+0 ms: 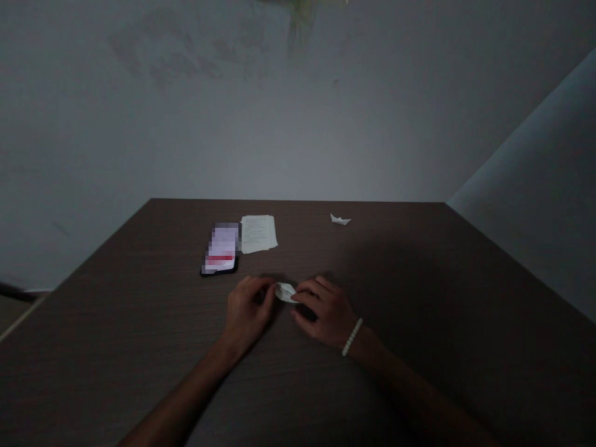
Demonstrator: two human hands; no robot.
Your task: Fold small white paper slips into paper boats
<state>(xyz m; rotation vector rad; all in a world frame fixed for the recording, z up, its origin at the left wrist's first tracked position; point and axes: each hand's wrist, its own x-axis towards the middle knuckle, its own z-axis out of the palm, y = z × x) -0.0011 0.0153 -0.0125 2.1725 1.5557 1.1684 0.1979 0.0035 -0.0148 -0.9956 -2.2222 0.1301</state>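
From the head view, my left hand [246,310] and right hand [323,313] are curled closed, their fingers gripping a folded white paper [285,292] between them over a dark wood-grain table [93,372]. Beyond my left fingers lie a smartphone [221,248] and, just beside it, a printed sheet [258,234]. A small paper boat [340,219] sits well past my right fingers. A beaded bracelet [352,337] circles the wrist behind them.

A dark wood-grain surface [93,372] is standing against a stained grey wall [288,130]. Dim light is falling across the right wall [526,186].
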